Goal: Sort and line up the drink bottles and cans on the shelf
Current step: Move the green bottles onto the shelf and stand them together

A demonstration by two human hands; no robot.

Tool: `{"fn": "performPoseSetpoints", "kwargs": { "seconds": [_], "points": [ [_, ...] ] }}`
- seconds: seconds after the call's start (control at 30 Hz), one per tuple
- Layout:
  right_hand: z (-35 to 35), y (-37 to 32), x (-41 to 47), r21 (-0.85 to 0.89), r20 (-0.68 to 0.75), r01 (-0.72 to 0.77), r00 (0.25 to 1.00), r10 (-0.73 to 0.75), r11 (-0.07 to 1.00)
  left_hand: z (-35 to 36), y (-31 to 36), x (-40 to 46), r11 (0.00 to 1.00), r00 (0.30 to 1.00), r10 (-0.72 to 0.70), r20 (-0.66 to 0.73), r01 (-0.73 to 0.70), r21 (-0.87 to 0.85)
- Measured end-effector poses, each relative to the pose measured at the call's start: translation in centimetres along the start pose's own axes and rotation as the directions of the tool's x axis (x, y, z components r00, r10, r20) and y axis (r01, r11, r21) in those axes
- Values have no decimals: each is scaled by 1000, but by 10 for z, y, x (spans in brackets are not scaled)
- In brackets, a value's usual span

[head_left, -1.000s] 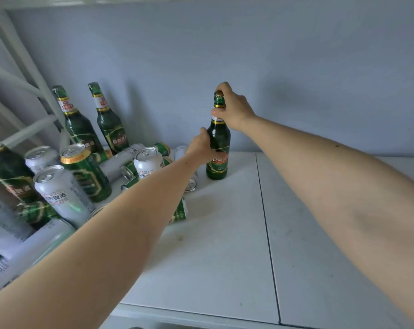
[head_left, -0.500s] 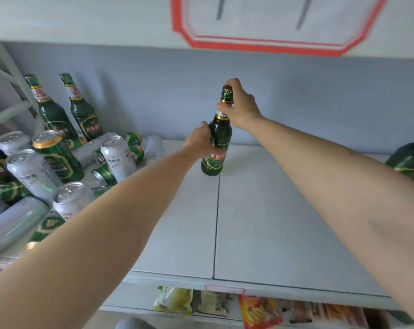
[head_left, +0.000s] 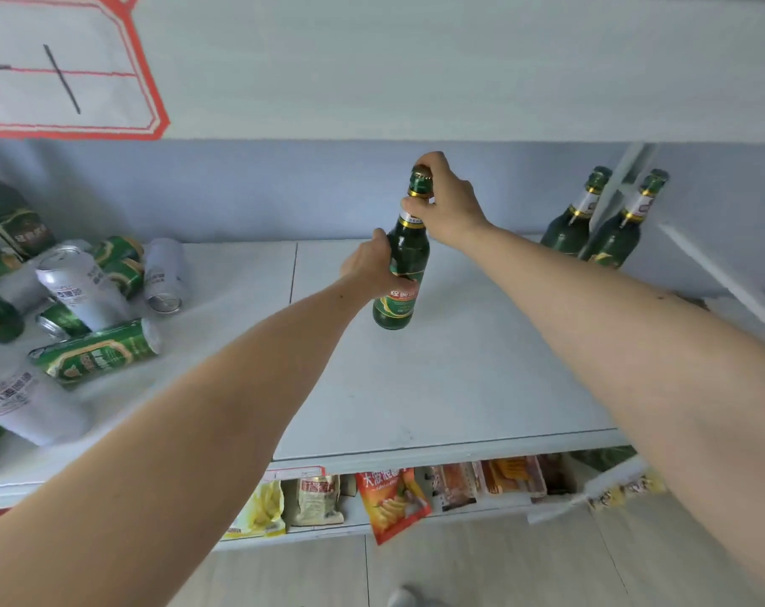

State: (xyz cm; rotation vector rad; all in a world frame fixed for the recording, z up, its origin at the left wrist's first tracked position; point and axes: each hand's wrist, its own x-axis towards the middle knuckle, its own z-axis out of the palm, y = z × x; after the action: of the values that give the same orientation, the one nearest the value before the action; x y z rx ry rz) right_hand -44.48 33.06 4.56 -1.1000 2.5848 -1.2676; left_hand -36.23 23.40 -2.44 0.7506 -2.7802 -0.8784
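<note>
A green glass beer bottle [head_left: 405, 260] is held just above the white shelf [head_left: 451, 387], tilted slightly. My left hand [head_left: 370, 269] grips its body from the left, and my right hand [head_left: 448, 203] pinches its neck near the cap. Two more green bottles [head_left: 567, 230] [head_left: 615, 238] stand upright at the back right of the shelf. On the left lies a jumble of cans: a green can [head_left: 96, 354] on its side, a white can [head_left: 80, 286] tilted upright, a white can [head_left: 164, 273] lying down, and several others.
A white shelf board [head_left: 416, 72] hangs overhead with a red-bordered paper sign [head_left: 61, 67]. Slanted white frame bars [head_left: 718, 273] close the right end. Snack packets [head_left: 391, 497] fill the shelf below. A green bottle [head_left: 8, 216] stands at the far left.
Both hands have carried the bottle to the right along the shelf, away from the can pile. My view has swung right, bringing the two bottles at the back right into sight.
</note>
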Motion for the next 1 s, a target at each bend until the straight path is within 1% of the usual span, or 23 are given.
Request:
{"fn": "performPoseSetpoints", "kwargs": {
  "seconds": [0.13,0.4,0.73,0.83,1.0],
  "points": [
    [-34,24,-26,-21,-89,-36,995,34,999,21,36,-8,996,996,80,46,-81,22],
    [-109,79,-67,-96,-154,-123,982,107,988,75,117,-21,981,973,184,136,-191,35],
    [-212,174,-67,-175,-160,-172,977,144,970,167,230,11,982,975,188,116,-190,0],
    [-234,199,-63,-211,-131,-174,980,148,962,192,254,20,986,981,167,96,-167,-17],
    [-254,233,-60,-192,-119,-158,984,136,969,220,278,31,988,985,153,80,-153,-11]
  ]
}}
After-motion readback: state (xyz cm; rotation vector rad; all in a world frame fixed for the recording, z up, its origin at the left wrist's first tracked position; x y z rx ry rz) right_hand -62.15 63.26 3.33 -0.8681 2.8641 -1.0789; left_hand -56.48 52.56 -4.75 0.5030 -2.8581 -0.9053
